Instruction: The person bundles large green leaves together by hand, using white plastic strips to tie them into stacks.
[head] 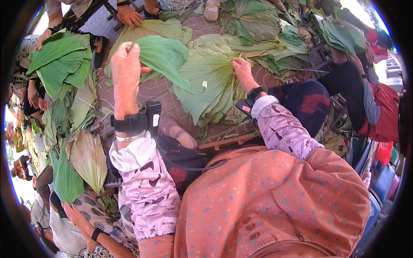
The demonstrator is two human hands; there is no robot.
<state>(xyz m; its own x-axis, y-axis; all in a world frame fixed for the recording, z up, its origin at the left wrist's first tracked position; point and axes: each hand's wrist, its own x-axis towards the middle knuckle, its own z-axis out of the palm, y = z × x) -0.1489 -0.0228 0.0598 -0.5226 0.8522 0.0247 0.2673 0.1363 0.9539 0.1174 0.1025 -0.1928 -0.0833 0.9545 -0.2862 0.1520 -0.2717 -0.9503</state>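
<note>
Raised at the upper left, my left hand (126, 69) grips a folded green lotus leaf (164, 58) by its narrow gathered end. The leaf fans out to the right, its lower tip curling down. My right hand (243, 72) has its fingertips closed on the gathered edge of a pale green, fan-shaped stack of lotus leaves (206, 84) on the paving before me. The stack spreads away to the left of that hand. Part of it lies behind the raised leaf. A strapped device sits on each of my wrists.
Yellowish leaves (158, 30) lie under a co-worker's hand (129, 16) across from me. More leaf piles (258, 25) cover the paving (155, 93) at upper right. Left, co-workers hold a green bundle (61, 61) and a green leaf (67, 177). A wooden stool edge (227, 142) shows near my knees.
</note>
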